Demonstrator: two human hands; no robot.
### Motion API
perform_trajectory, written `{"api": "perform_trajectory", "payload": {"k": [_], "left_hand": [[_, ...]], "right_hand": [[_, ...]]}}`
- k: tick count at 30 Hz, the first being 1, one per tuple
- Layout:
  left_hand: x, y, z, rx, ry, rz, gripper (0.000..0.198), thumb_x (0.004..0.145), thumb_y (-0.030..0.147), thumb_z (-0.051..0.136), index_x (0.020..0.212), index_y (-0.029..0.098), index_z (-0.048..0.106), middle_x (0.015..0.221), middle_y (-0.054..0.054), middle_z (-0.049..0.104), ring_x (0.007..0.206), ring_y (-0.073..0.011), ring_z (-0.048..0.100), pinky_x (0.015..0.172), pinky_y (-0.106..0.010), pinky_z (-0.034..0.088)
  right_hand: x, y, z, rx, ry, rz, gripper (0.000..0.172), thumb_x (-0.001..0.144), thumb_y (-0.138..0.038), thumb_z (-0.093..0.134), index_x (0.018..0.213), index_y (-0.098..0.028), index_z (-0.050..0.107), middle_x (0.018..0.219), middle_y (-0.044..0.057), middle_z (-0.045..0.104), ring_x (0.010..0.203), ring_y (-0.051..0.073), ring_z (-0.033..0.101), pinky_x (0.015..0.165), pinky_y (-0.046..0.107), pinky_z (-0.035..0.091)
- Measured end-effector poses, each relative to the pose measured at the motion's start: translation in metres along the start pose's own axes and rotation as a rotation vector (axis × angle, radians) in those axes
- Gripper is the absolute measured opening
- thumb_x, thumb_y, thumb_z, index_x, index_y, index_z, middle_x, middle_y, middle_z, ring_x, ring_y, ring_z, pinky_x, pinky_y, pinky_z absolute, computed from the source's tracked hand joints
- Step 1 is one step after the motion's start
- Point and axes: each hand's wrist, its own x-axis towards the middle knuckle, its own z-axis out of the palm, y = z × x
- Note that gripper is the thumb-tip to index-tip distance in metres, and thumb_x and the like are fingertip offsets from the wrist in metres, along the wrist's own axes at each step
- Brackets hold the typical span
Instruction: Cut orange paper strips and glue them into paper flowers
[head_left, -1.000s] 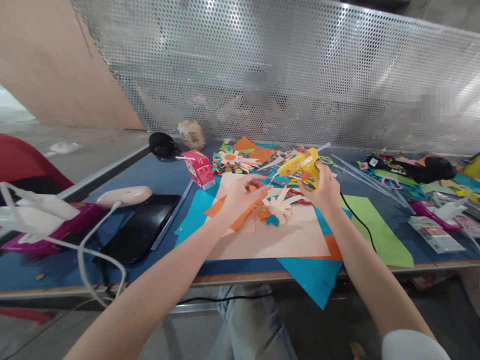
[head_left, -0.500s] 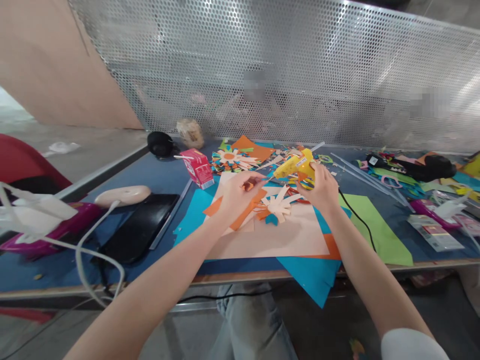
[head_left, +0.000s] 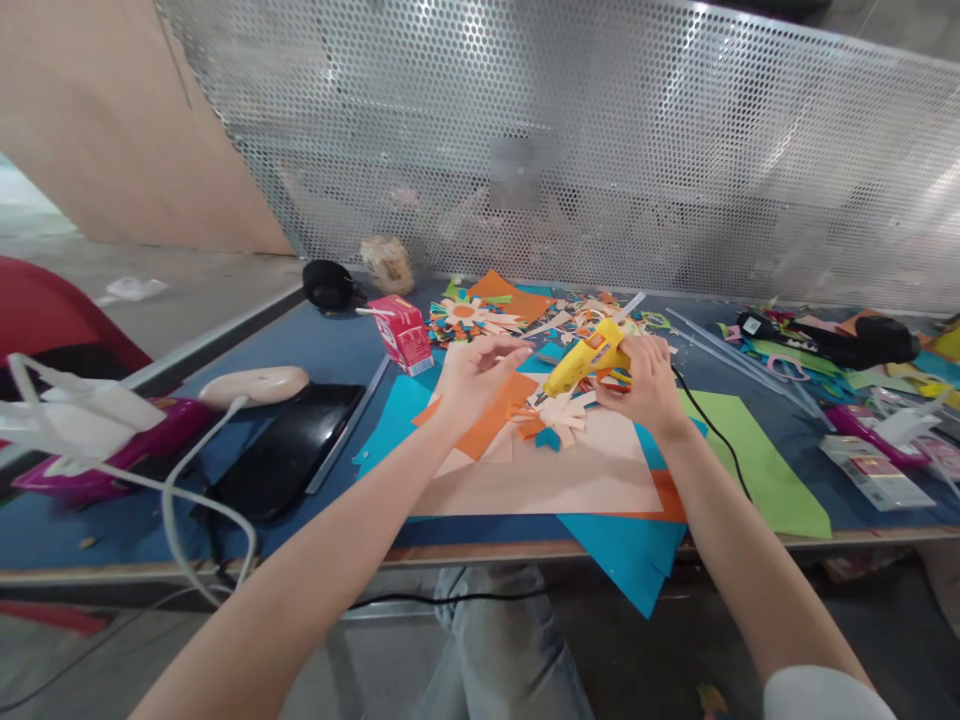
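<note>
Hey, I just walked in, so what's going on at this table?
Someone is doing papercraft. Their right hand grips a yellow glue gun, its tip angled down toward a pale paper flower on a peach sheet. The left hand is near some orange paper, fingertips together; whether they pinch anything is too small to tell.

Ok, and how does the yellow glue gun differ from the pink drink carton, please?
Colour: the glue gun is yellow, while the carton is pink with white markings.
Support: the glue gun is held in the right grip, while the carton rests on the blue table.
Shape: the glue gun has a long barrel, while the carton is boxy.
Shared: each has a pale stick poking out.
</note>
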Motion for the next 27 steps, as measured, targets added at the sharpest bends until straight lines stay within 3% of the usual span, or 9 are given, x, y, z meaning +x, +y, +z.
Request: {"api": "perform_trajectory", "payload": {"k": [3,6,11,20,27], "left_hand": [[-0.0022,0.0002,0.0014,0.035,-0.152,0.067,0.019,0.072,0.034,0.064,0.082,0.019,0.069,0.088,-0.006,0.07,0.081,-0.0157,0.063,0.067,-0.025,0.048],[-0.0037,0.0023,0.0022,0.128,-0.196,0.137,0.018,0.073,0.034,0.063,0.081,0.02,0.07,0.086,-0.006,0.071,0.078,-0.0157,0.063,0.063,-0.024,0.047],[-0.0043,0.0031,0.0034,0.149,-0.197,0.17,0.014,0.073,0.031,0.062,0.076,0.02,0.07,0.08,-0.004,0.071,0.071,-0.0144,0.062,0.059,-0.024,0.046],[-0.0039,0.0027,0.005,0.201,-0.125,0.119,0.014,0.072,0.029,0.06,0.073,0.017,0.067,0.075,-0.004,0.068,0.065,-0.0129,0.059,0.056,-0.023,0.046],[-0.0035,0.0019,0.0064,0.095,-0.054,-0.012,0.018,0.073,0.033,0.06,0.077,0.017,0.066,0.081,-0.006,0.069,0.073,-0.0149,0.063,0.063,-0.024,0.049]], "right_hand": [[0.0012,-0.0025,-0.0008,-0.008,-0.015,-0.046,0.042,0.072,-0.033,0.055,0.109,-0.017,0.042,0.096,0.011,0.059,0.088,0.025,0.056,0.081,0.043,0.041],[0.002,-0.0035,-0.0013,-0.027,-0.053,-0.034,0.041,0.073,-0.034,0.054,0.108,-0.018,0.043,0.097,0.011,0.06,0.089,0.025,0.057,0.083,0.043,0.041],[0.0025,-0.004,-0.0015,-0.032,-0.008,-0.082,0.042,0.072,-0.032,0.056,0.109,-0.018,0.041,0.096,0.011,0.06,0.089,0.025,0.057,0.082,0.042,0.041],[0.0015,-0.0025,-0.0006,0.018,-0.042,-0.083,0.041,0.072,-0.031,0.056,0.108,-0.018,0.041,0.098,0.011,0.06,0.091,0.025,0.057,0.083,0.041,0.04],[0.0031,-0.008,0.0014,0.023,-0.101,-0.072,0.031,0.072,-0.032,0.055,0.1,-0.02,0.046,0.097,0.01,0.061,0.091,0.024,0.057,0.083,0.041,0.038]]}}
